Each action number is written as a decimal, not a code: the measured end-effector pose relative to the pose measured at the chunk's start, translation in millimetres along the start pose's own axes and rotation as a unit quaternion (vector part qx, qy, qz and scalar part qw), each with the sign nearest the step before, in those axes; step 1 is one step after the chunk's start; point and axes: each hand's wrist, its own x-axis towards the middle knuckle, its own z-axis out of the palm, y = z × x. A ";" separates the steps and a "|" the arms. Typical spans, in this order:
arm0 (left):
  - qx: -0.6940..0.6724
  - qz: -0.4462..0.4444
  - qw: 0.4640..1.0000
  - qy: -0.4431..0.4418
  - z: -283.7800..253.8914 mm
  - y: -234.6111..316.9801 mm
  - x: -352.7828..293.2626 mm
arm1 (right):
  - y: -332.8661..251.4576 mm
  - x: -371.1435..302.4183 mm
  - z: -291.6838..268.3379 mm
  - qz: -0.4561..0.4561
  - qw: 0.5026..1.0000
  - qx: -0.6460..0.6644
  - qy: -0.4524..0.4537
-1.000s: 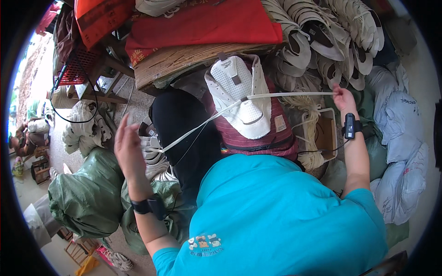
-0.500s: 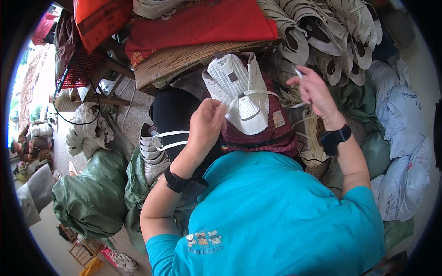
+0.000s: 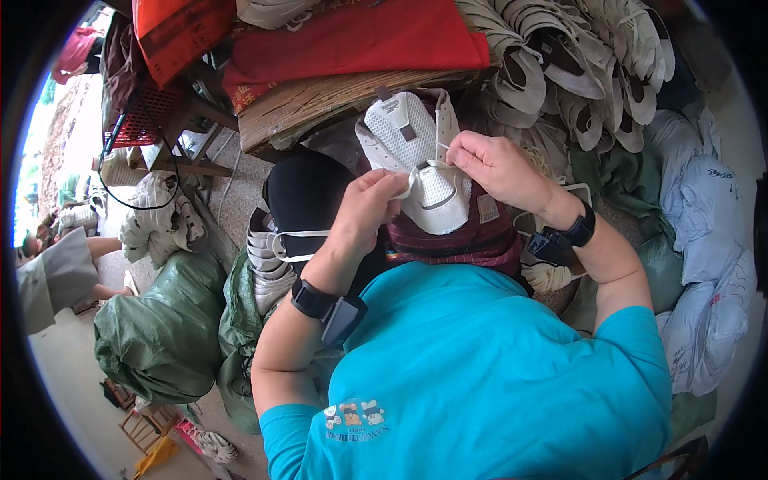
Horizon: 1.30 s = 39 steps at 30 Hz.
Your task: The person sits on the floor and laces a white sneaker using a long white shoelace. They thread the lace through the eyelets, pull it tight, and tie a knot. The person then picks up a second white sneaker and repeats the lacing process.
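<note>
A white shoe upper with a mesh tongue lies across my lap on dark red striped cloth, its toe toward me. At its left edge my left hand is closed, pinching a white shoelace. Against the right row of eyelets my right hand is closed in a pinch, on the lace's other end as far as I can see. The lace crosses the upper at the base of the tongue. My fingertips hide part of it.
A wooden bench with red cloth stands ahead. Stacked shoe uppers sit at the far right, white sacks below them. Green sacks lie at the left, near another person's leg. White uppers are stacked beside my knee.
My right hand has come left from out beside the upper to its eyelet edge. My left hand has shifted slightly right. Another person's leg has come into view at the left.
</note>
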 end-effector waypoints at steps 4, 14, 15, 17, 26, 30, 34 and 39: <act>0.290 0.221 0.929 0.067 -1.8 -2.4 0.6 | 13.7 3.2 -0.8 0.012 0.997 0.050 -0.058; 0.597 0.439 0.671 -0.006 -5.7 50.4 -8.3 | -5.0 24.1 -13.9 0.015 0.987 -0.145 -0.071; 0.616 0.437 0.655 -0.013 -4.7 52.5 -8.9 | -14.7 24.0 -12.9 -0.021 0.979 -0.198 -0.052; 0.646 0.418 0.638 -0.021 -3.5 55.5 -5.3 | -21.0 23.7 -6.0 -0.084 0.955 -0.283 -0.025; 0.649 0.446 0.616 -0.030 -7.0 52.6 3.0 | -37.2 14.1 2.2 -0.194 0.849 -0.489 -0.044; 0.669 0.434 0.603 -0.027 -10.0 46.9 10.9 | -56.4 33.9 -6.6 -0.310 0.860 -0.405 -0.036; 0.687 0.447 0.573 -0.013 -6.3 39.4 11.0 | -59.3 50.6 -19.7 -0.284 0.855 -0.418 -0.113; 0.702 0.329 0.631 -0.008 -7.0 44.8 4.1 | -78.5 65.2 -30.8 -0.197 0.878 -0.360 -0.246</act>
